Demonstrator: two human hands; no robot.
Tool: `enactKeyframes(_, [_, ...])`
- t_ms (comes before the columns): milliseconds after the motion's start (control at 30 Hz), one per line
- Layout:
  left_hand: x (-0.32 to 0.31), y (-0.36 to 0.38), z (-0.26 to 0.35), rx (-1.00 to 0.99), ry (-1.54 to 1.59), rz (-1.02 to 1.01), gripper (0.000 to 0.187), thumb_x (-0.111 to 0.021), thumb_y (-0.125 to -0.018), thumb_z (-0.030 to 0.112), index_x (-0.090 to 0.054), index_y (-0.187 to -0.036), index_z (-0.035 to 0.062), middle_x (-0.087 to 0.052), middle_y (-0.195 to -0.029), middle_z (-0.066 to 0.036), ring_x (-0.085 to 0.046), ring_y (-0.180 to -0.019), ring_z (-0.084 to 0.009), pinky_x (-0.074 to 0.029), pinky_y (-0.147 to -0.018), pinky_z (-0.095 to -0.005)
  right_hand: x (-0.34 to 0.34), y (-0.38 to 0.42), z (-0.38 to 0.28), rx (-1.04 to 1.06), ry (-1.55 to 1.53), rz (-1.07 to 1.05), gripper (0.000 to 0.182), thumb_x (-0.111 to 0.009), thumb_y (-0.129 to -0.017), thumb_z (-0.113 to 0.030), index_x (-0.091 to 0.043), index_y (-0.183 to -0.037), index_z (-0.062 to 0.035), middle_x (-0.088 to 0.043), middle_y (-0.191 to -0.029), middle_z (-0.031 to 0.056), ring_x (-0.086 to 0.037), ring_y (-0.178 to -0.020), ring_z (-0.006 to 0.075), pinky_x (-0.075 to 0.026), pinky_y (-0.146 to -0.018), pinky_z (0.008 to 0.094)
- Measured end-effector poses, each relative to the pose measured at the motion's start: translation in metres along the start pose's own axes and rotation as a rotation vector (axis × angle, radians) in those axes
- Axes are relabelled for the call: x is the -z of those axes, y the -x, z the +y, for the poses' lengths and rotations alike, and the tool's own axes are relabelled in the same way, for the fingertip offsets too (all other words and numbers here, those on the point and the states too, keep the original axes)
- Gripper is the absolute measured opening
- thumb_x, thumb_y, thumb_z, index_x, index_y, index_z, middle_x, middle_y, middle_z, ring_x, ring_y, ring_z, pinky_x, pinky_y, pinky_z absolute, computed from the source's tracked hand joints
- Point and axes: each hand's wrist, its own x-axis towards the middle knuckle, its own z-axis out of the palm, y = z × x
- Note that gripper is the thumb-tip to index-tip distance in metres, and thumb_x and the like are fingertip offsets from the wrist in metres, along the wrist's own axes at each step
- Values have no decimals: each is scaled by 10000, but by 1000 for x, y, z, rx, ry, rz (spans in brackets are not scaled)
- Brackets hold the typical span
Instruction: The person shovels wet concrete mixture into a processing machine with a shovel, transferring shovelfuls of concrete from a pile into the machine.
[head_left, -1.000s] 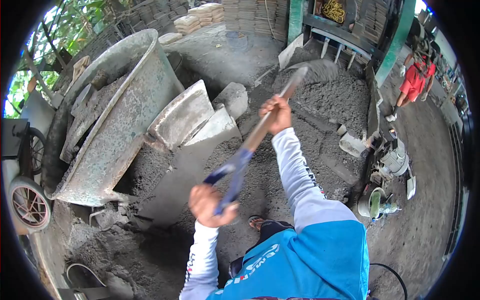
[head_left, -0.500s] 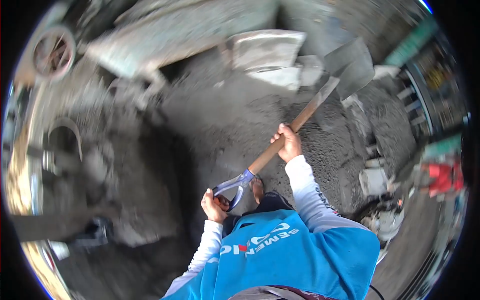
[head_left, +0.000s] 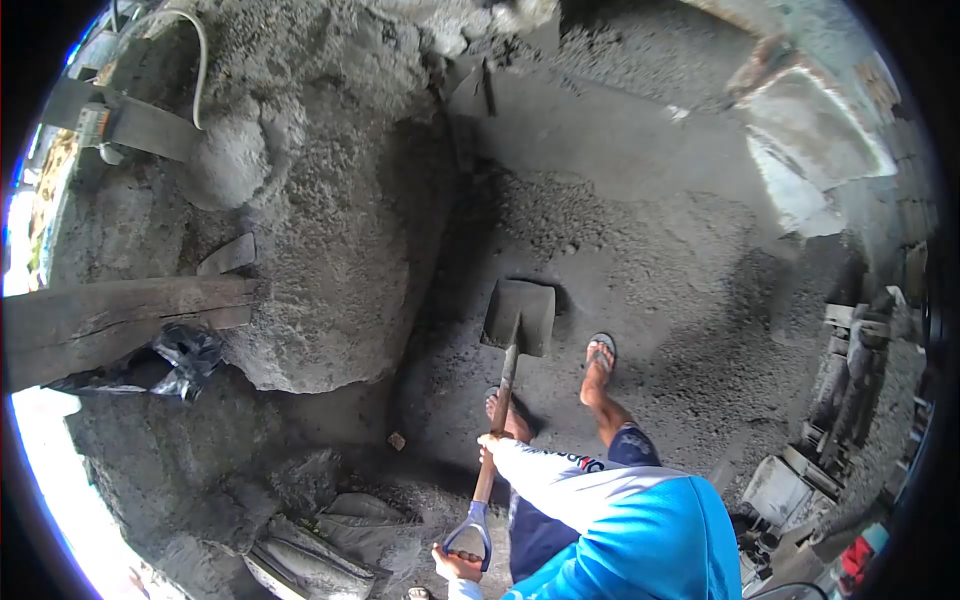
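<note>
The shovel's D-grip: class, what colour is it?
Blue. The D-grip shows best in the head view, held by the left hand.

The shovel (head_left: 515,330), raised a second ago, now rests blade-down on the ground (view swung left).

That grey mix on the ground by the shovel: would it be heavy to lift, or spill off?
Probably heavy: the grey mix looks dense, damp and clumpy. Some would likely crumble off the flat shovel blade. The shovel seems stiff; left hand and right hand both grip it.
</note>
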Motion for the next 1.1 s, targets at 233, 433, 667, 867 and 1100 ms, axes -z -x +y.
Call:
enactKeyframes(233, [-222,-38,-29,-33,77,-363,321,-569,-873,455,-497,-829,146,-436,-690,8,-428,-547,-131,-357,-460,-314,43,-128,-214,265,85,-198,132,-654,-790,-176,-580,-753,-73,-540,-589,41,-547,-492,203,-474,-457,366])
enactKeyframes(433, [-220,12,-32,-246,65,-234,385,-563,-891,363,-371,-662,120,-319,-514,8,-343,-379,-143,-330,-316,-328,35,-56,-223,264,-21,47,113,-652,-793,-80,-551,-756,-45,-535,-596,84,-537,-487,221,-493,-446,395])
enactKeyframes(667, [-158,-2,41,-234,-180,-495,411,-563,-860,424,-357,-634,149,-299,-469,8,-301,-372,-147,-258,-357,-317,63,75,-172,436,-434,158,150,-675,-778,-38,-534,-827,-57,-539,-652,79,-528,-491,197,-497,-445,408])
enactKeyframes(867, [-208,86,33,-157,-546,-1002,423,-506,-888,460,-417,-663,113,-373,-480,-36,-374,-373,-187,-293,-331,-336,161,252,-183,798,-808,236,111,-608,-785,-22,-502,-758,-38,-514,-634,76,-506,-450,210,-452,-404,401])
enactKeyframes(1100, [-169,331,46,-475,-852,-1828,433,-540,-900,480,-467,-730,88,-439,-520,-43,-443,-403,-184,-341,-358,-316,232,495,-168,1221,-1072,201,122,-630,-831,-119,-537,-792,-51,-502,-608,65,-546,-542,227,-493,-529,415])
